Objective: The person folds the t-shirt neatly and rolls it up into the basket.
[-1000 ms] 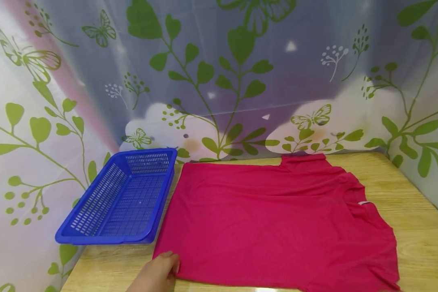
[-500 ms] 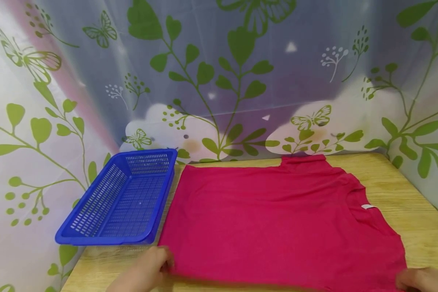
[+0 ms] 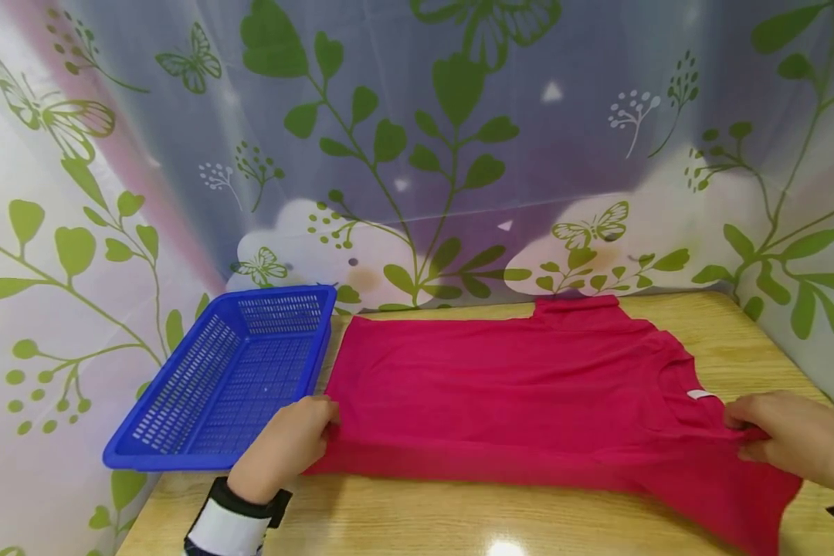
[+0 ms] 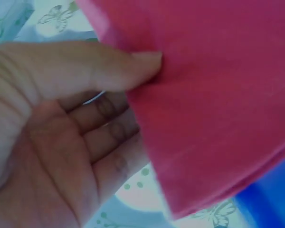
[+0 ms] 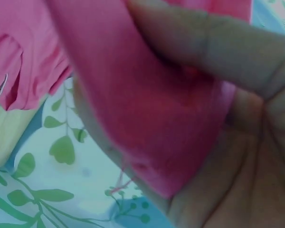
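Observation:
A red T-shirt (image 3: 500,386) lies spread on the table, its hem to the left and its neckline, with a white label (image 3: 700,394), to the right. My left hand (image 3: 295,440) pinches the near part of the hem beside the basket; in the left wrist view the thumb presses on the cloth (image 4: 218,90) and the other fingers are behind it. My right hand (image 3: 795,432) grips the shirt near the neckline and shoulder. In the right wrist view a fold of cloth (image 5: 152,118) with loose threads is between thumb and fingers. The near side is lifted, with the sleeve hanging down at the right.
A blue plastic basket (image 3: 288,455) with slotted walls stands at the left, close to my left hand. Wood-patterned tabletop (image 3: 417,521) shows in front of the shirt. A curtain (image 3: 417,154) printed with leaves and butterflies closes off the back and sides.
My right hand has come in from the lower right and taken hold of the shirt. Both hands have moved away from me, raising the shirt's near side off the table.

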Tool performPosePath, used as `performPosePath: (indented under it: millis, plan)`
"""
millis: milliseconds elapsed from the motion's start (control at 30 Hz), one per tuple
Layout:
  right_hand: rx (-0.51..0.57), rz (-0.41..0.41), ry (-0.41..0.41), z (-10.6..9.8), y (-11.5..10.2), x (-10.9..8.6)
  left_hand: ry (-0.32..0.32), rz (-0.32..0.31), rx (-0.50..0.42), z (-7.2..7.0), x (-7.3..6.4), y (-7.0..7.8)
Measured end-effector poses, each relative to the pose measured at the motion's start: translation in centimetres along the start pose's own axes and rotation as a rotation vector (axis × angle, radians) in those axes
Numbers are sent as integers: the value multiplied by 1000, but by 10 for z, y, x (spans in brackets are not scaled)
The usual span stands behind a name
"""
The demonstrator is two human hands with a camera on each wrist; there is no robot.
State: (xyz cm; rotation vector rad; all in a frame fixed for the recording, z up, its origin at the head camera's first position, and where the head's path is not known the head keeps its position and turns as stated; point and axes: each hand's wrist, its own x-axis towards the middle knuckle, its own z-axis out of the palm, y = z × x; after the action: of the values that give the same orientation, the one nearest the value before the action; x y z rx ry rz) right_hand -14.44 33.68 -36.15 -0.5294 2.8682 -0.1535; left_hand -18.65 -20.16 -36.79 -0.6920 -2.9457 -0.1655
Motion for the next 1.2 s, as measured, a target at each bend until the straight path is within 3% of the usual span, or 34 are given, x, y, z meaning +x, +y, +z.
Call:
performPosePath:
  millis: [167, 367, 467, 667, 900, 1200]
  plan:
    - [-58, 65, 13, -10, 0, 28, 100, 20, 97, 18, 20, -5]
    - [-155, 30, 189, -6, -5, 55, 191, 53, 200, 40, 41, -6]
    - [-198, 11, 263, -2, -6, 68, 177, 36, 220, 50, 50, -5]
    - [-227, 11, 277, 12, -2, 91, 128, 6, 230, 70, 60, -8]
    - [-172, 12, 288, 34, 13, 108, 124, -13, 196, 90, 62, -19]
    - [-144, 24, 390, 64, 42, 117, 118, -74, 157, 103, 58, -27]
